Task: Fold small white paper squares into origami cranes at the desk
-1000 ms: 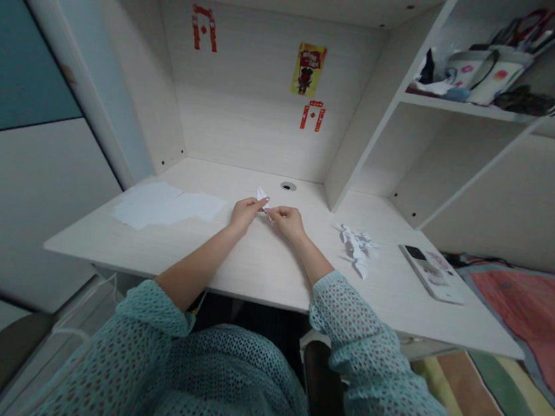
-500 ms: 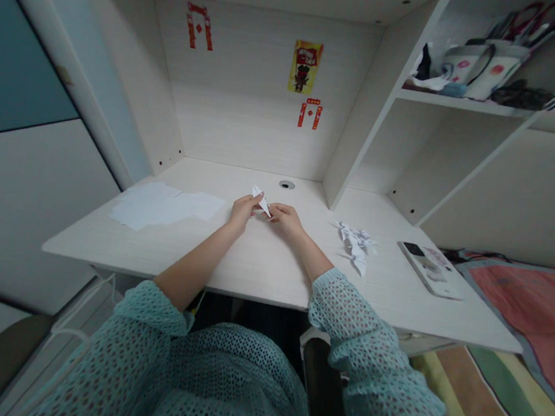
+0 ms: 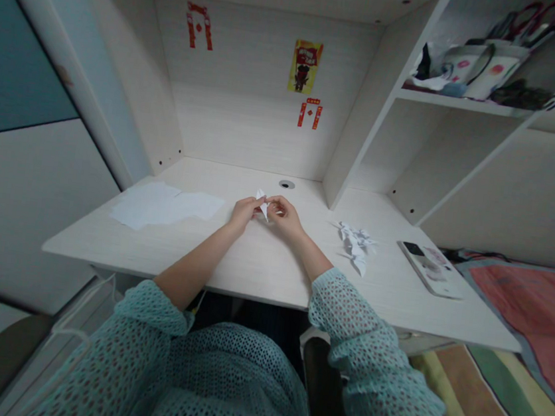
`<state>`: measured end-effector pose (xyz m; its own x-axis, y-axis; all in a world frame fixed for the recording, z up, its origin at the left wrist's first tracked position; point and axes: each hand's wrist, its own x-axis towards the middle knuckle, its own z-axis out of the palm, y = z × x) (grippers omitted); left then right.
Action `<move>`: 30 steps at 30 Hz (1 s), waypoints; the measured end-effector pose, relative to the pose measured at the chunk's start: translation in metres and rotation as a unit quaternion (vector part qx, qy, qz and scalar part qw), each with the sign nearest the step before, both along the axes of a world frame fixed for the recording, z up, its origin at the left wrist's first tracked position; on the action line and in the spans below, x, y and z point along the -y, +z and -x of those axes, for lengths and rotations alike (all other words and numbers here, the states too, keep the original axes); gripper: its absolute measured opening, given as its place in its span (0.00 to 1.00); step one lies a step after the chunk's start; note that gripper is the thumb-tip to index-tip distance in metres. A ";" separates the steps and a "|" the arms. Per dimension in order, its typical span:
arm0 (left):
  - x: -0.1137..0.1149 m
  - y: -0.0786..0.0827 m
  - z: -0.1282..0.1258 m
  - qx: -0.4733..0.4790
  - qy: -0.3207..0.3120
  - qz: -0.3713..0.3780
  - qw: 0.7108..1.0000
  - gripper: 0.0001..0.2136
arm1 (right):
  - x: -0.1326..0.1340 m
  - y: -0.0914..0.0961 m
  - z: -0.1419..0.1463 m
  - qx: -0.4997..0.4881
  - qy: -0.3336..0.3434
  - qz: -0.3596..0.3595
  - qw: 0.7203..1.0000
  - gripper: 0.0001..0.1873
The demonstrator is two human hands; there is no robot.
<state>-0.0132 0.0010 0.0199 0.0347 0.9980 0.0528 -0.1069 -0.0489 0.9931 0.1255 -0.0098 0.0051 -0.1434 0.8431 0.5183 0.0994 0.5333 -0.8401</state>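
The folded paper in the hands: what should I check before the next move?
1. Left hand holding the folded paper: ok.
2. Right hand gripping it too: cannot tell; its fingers are right at the paper.
3. Creases neat: cannot tell, too small.
4. Flat white sheets apart from both hands: ok, to the left.
5. Pile of folded pieces apart from the phone: ok.

Soft, dim light leaves faint shadows, and wide-angle distortion stretches the blurred cups (image 3: 489,75) upper right.
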 end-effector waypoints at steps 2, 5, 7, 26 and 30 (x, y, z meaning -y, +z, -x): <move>0.001 -0.001 0.000 -0.013 0.000 -0.005 1.000 0.19 | -0.001 -0.001 0.000 0.004 -0.007 0.003 1.000 0.15; 0.002 -0.002 -0.001 -0.030 -0.004 -0.015 0.999 0.20 | 0.001 0.000 0.000 0.008 -0.032 0.012 0.999 0.16; 0.002 -0.003 -0.002 -0.047 -0.007 -0.022 0.999 0.20 | 0.004 0.002 0.000 0.019 -0.055 0.013 0.998 0.16; -0.004 -0.006 -0.003 -0.081 -0.031 -0.022 0.996 0.20 | 0.009 0.008 -0.004 0.108 -0.152 -0.072 0.980 0.09; -0.003 -0.006 -0.004 -0.091 -0.029 -0.020 0.995 0.19 | 0.009 0.009 -0.004 0.109 -0.153 -0.067 0.980 0.09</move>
<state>-0.0088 0.0044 0.0140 0.1052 0.9913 0.0791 0.0702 -0.0868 0.9938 0.1296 -0.0185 0.0136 -0.0142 0.7899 0.6130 0.4416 0.5550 -0.7050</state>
